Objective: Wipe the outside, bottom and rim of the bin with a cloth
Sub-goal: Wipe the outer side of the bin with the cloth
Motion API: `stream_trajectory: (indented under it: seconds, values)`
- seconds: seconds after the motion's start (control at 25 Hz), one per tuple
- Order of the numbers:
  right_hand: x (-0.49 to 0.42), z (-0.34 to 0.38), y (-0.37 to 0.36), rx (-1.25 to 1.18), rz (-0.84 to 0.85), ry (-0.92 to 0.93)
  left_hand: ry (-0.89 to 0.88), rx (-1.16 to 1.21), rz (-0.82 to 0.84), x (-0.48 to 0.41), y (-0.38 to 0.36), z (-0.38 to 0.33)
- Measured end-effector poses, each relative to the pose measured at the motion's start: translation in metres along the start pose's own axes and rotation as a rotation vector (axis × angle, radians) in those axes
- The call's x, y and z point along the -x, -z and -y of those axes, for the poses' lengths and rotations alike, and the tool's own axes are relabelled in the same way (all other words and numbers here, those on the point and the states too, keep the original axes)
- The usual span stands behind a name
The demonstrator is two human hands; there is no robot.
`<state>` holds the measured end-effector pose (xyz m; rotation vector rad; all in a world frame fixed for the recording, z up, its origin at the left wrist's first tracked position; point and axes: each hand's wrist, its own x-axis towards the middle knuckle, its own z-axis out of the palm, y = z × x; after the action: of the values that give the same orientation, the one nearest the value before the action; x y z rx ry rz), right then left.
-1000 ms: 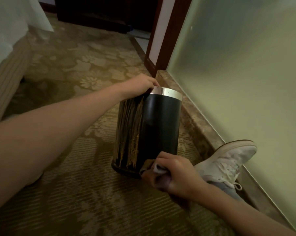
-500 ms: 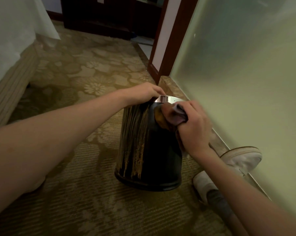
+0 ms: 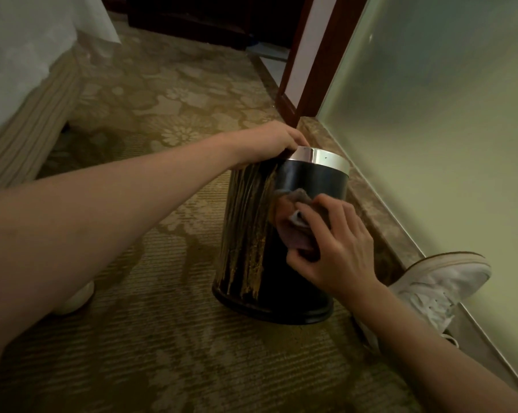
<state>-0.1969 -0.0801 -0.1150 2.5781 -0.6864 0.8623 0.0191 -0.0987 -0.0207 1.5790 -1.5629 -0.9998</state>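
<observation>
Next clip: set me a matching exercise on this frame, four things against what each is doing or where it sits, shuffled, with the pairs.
Things:
1. left hand
2. right hand
3. cloth
4. white shoe

States:
a. beside the wall, right of the bin
b. pressed against the bin's dark side
c. grips the bin at its metal rim
d. holds the bunched cloth

Pairs: 1-c; 2-d; 3-b; 4-a

Left hand [image 3: 268,142] curled in grip, right hand [image 3: 339,251] clutching
</observation>
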Motion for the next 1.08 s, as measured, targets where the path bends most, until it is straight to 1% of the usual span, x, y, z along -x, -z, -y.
stream_trajectory:
  seconds: [0.12,0.2,0.28,0.32,0.36,0.4,0.44,0.48,0.52,0.56,0.6,0.68,0.76,0.84,0.96,1.08]
  values:
    - [0.018,0.006,0.003,-0.018,0.042,0.191,-0.013,-0.049,0.02,0.0,-0.001,-0.002]
    - [0.035,0.013,0.008,-0.052,0.113,0.342,-0.052,-0.132,0.018,0.0,-0.002,-0.003]
    - [0.05,0.017,0.017,-0.086,0.263,0.458,-0.074,-0.182,0.031,0.002,-0.003,-0.006]
    - [0.055,0.018,0.023,-0.116,0.365,0.485,-0.064,-0.189,0.059,0.003,-0.004,-0.008]
    - [0.057,0.017,0.03,-0.158,0.463,0.482,-0.048,-0.206,0.088,0.004,-0.005,-0.011]
    - [0.054,0.015,0.039,-0.216,0.523,0.441,-0.04,-0.224,0.113,0.005,-0.008,-0.015]
    - [0.048,0.012,0.047,-0.282,0.527,0.356,-0.035,-0.234,0.124,0.007,-0.01,-0.017]
    - [0.037,0.008,0.055,-0.339,0.477,0.238,-0.037,-0.219,0.124,0.008,-0.012,-0.019]
    - [0.022,0.002,0.062,-0.363,0.382,0.111,-0.035,-0.187,0.113,0.008,-0.013,-0.018]
    - [0.003,-0.005,0.066,-0.328,0.273,0.013,-0.038,-0.152,0.092,0.007,-0.014,-0.015]
    - [-0.017,-0.013,0.069,-0.232,0.177,-0.032,-0.049,-0.128,0.067,0.007,-0.014,-0.012]
    - [-0.054,-0.023,0.068,-0.003,0.077,-0.003,-0.101,-0.15,0.029,0.008,-0.012,-0.008]
    - [-0.074,-0.023,0.059,0.145,0.088,0.09,-0.144,-0.195,0.018,0.008,-0.01,-0.005]
    - [-0.08,-0.019,0.048,0.226,0.135,0.132,-0.113,-0.109,0.031,0.007,-0.009,-0.004]
    - [-0.08,-0.008,0.039,0.211,0.174,0.108,-0.049,-0.031,0.084,0.005,-0.007,-0.006]
    - [-0.054,0.007,0.033,0.109,0.305,0.197,-0.069,-0.038,0.042,0.001,-0.011,-0.005]
